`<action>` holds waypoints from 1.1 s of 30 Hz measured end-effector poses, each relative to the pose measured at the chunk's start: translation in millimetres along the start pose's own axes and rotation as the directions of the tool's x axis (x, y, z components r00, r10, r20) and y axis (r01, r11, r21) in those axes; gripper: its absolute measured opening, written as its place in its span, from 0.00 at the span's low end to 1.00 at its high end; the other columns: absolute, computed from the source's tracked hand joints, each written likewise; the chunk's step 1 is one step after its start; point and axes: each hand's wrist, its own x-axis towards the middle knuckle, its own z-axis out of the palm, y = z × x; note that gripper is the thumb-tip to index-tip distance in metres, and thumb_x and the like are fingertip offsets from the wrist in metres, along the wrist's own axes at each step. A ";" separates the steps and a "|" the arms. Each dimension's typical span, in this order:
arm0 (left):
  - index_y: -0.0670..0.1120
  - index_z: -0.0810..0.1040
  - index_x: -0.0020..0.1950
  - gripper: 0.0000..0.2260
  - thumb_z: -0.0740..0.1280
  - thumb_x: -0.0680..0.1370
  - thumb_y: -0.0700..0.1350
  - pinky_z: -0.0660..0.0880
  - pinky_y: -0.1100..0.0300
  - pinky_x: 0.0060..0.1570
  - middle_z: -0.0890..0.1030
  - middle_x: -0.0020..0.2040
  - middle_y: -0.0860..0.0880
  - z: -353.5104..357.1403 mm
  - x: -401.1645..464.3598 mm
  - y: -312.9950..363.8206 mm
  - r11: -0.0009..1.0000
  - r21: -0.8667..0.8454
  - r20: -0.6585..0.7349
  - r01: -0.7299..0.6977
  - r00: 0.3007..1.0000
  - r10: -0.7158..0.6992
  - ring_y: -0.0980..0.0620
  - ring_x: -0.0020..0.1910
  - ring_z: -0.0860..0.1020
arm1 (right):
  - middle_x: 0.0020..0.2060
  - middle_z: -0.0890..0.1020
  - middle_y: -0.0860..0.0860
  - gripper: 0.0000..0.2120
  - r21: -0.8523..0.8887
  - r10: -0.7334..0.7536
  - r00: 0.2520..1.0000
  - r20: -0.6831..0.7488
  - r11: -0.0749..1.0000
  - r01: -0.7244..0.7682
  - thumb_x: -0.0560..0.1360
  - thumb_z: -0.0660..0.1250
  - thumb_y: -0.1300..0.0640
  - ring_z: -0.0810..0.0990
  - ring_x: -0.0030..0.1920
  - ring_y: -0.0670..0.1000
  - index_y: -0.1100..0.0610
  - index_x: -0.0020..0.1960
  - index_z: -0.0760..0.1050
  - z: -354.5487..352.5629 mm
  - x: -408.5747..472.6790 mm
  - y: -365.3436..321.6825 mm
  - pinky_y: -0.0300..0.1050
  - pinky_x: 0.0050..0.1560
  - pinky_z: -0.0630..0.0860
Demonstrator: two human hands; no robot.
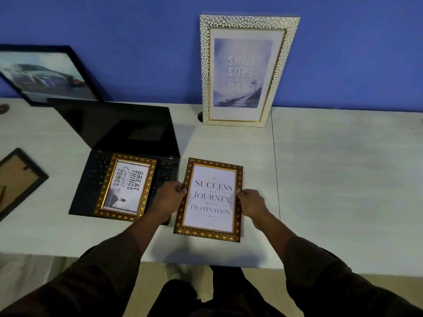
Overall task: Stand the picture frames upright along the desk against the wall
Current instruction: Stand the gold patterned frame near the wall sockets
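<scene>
A gold-framed print reading "Success is a Journey" (211, 199) lies face up near the desk's front edge. My left hand (168, 197) grips its left side and my right hand (251, 202) grips its right side. A second gold frame, "Great Things" (127, 186), lies flat on the keyboard of an open black laptop (128, 131). A white pebbled frame, "Small Steps" (246, 69), stands upright against the blue wall (137, 30). A black-framed car photo (45, 74) leans on the wall at the left. Another black frame (16, 181) lies face down at the far left.
The white desk (343, 170) runs along the blue wall, with a seam to the right of the held frame. Its right half is bare surface. A dark round cable hole (200, 116) shows beside the white frame. My legs and the beige floor show below the front edge.
</scene>
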 end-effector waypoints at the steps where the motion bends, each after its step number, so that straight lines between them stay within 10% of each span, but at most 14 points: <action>1: 0.43 0.80 0.44 0.07 0.66 0.80 0.43 0.78 0.53 0.44 0.83 0.44 0.44 -7.6 -8.5 -4.7 1.000 -0.023 -0.015 -0.015 1.000 0.015 0.46 0.41 0.81 | 0.41 0.82 0.55 0.19 -0.018 -0.041 0.999 -0.011 0.999 0.041 0.82 0.61 0.46 0.80 0.40 0.56 0.58 0.39 0.76 3.7 -8.6 -5.7 0.52 0.46 0.80; 9: 0.49 0.82 0.40 0.06 0.69 0.76 0.42 0.82 0.39 0.49 0.85 0.45 0.40 -90.5 -72.5 -80.3 0.963 -0.255 -0.168 -0.082 0.985 0.040 0.39 0.43 0.84 | 0.36 0.79 0.54 0.17 -0.154 -0.302 0.953 0.013 0.941 0.300 0.80 0.62 0.49 0.76 0.37 0.55 0.53 0.35 0.73 69.7 -80.3 -49.3 0.49 0.44 0.76; 14: 0.43 0.83 0.53 0.06 0.68 0.78 0.41 0.82 0.44 0.52 0.86 0.49 0.42 -147.9 -122.8 -130.9 0.917 -0.367 -0.271 -0.158 0.961 0.057 0.42 0.49 0.85 | 0.48 0.85 0.57 0.15 -0.172 -0.393 0.916 0.074 0.900 0.400 0.78 0.64 0.43 0.84 0.50 0.60 0.53 0.48 0.82 129.3 -131.7 -71.0 0.58 0.58 0.81; 19: 0.44 0.83 0.50 0.05 0.69 0.77 0.42 0.83 0.44 0.51 0.86 0.45 0.43 -216.8 -168.5 -187.2 0.882 -0.420 -0.396 -0.211 0.918 0.031 0.42 0.45 0.85 | 0.46 0.83 0.54 0.17 -0.211 -0.543 0.819 0.184 0.792 0.573 0.83 0.60 0.47 0.82 0.44 0.52 0.58 0.54 0.80 199.7 -192.1 -107.4 0.46 0.45 0.79; 22: 0.46 0.84 0.50 0.05 0.69 0.76 0.44 0.82 0.43 0.52 0.86 0.44 0.44 -253.8 -188.8 -208.7 0.876 -0.419 -0.464 -0.239 0.885 0.019 0.42 0.44 0.86 | 0.55 0.85 0.56 0.17 -0.194 -0.607 0.760 0.231 0.737 0.647 0.83 0.60 0.48 0.83 0.53 0.56 0.57 0.62 0.80 236.3 -220.4 -128.0 0.57 0.58 0.80; 33: 0.45 0.84 0.49 0.04 0.71 0.76 0.42 0.81 0.54 0.43 0.83 0.40 0.49 -370.3 -207.7 -247.0 0.863 -0.405 -0.662 -0.302 0.748 -0.049 0.47 0.40 0.82 | 0.42 0.84 0.52 0.16 -0.235 -0.720 0.608 0.333 0.561 0.793 0.82 0.62 0.47 0.83 0.44 0.53 0.56 0.45 0.82 347.0 -257.1 -231.6 0.48 0.45 0.77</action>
